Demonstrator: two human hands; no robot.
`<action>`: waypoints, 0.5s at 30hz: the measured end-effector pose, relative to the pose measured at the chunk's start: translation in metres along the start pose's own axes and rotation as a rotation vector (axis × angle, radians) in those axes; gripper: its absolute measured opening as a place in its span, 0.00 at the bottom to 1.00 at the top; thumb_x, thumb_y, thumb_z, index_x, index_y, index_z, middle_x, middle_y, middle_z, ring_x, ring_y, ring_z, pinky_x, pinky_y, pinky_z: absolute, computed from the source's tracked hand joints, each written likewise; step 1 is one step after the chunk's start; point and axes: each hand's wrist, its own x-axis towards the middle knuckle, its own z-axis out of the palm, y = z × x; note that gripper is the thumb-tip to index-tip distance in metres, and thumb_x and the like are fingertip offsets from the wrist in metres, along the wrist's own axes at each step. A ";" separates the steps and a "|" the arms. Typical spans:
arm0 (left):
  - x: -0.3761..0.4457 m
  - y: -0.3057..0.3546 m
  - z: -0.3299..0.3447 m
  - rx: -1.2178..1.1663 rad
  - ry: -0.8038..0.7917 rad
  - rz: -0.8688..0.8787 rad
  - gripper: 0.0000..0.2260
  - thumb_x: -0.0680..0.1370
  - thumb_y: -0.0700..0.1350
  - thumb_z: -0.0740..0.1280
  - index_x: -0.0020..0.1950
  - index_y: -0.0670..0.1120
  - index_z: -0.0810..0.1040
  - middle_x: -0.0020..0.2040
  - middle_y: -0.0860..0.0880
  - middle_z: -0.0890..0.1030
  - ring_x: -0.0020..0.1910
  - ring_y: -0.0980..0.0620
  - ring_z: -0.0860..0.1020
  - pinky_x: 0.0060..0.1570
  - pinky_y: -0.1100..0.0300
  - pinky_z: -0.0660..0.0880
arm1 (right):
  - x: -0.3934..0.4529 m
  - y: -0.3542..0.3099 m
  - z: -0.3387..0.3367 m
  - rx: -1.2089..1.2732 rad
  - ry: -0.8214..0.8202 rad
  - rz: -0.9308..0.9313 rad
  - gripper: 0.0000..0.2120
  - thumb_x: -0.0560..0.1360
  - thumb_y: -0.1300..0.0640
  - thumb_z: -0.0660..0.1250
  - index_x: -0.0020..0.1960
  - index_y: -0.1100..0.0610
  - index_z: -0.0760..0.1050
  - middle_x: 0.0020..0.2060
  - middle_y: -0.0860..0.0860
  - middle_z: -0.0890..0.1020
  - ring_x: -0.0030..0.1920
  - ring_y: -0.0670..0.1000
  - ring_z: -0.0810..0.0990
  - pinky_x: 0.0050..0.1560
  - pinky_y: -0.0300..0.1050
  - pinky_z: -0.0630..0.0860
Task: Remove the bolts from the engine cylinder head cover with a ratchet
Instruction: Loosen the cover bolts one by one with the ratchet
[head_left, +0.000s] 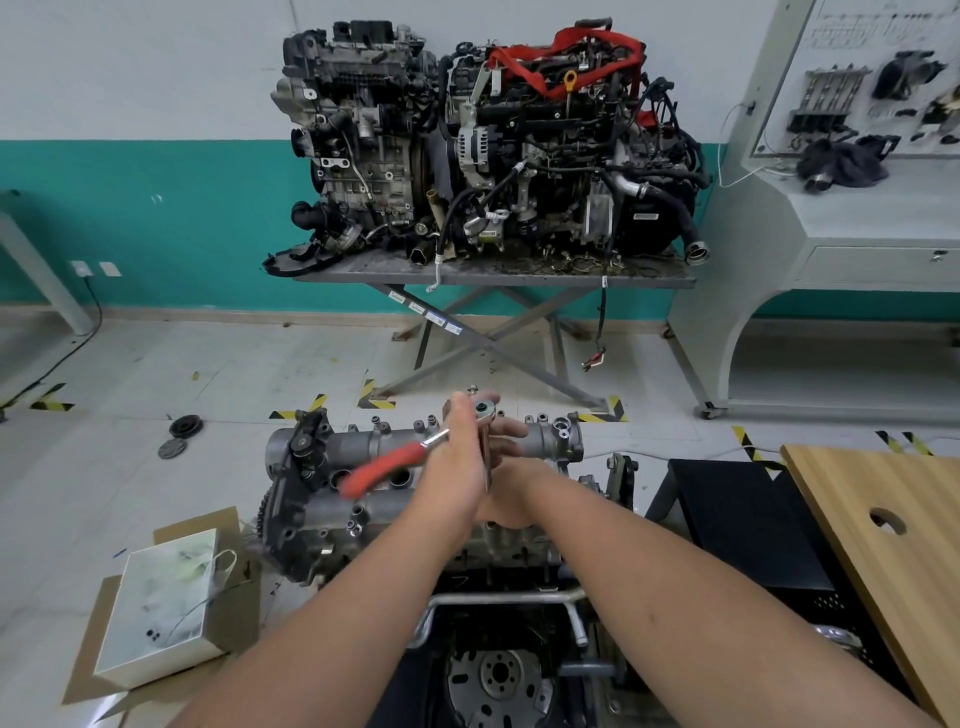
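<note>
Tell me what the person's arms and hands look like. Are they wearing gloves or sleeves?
No gloves and no sleeves show. Both forearms are bare from the bottom edge of the picture up to the wrists. The left hand and right hand are bare too. I see no watch, rings or bands on them.

No text, brand or number can be read anywhere in this view. The small stickers (425, 310) along the leg of the scissor stand (493, 280) carry print that is too fine to make out (blue marks at most), and the lines on the wall display board (883, 78) at the right are only a blur.
</note>
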 end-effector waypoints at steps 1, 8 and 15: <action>0.002 0.001 -0.001 -0.088 -0.010 -0.054 0.26 0.85 0.60 0.50 0.61 0.43 0.78 0.39 0.46 0.85 0.34 0.50 0.82 0.33 0.61 0.75 | 0.000 0.001 -0.001 0.007 -0.005 -0.005 0.21 0.72 0.47 0.72 0.61 0.56 0.79 0.58 0.57 0.81 0.59 0.60 0.79 0.50 0.53 0.73; 0.010 0.030 -0.015 0.040 -0.134 -0.120 0.14 0.85 0.52 0.57 0.57 0.43 0.74 0.35 0.47 0.82 0.37 0.45 0.83 0.43 0.51 0.78 | 0.002 0.004 0.002 0.112 -0.010 0.027 0.19 0.72 0.48 0.73 0.59 0.57 0.79 0.55 0.57 0.82 0.57 0.61 0.80 0.50 0.53 0.75; 0.002 0.040 -0.024 0.129 -0.333 -0.109 0.14 0.86 0.49 0.54 0.64 0.42 0.71 0.41 0.45 0.84 0.41 0.46 0.83 0.51 0.50 0.78 | 0.001 0.005 0.004 0.099 -0.004 0.014 0.19 0.73 0.48 0.73 0.60 0.57 0.79 0.56 0.57 0.82 0.58 0.60 0.80 0.55 0.55 0.76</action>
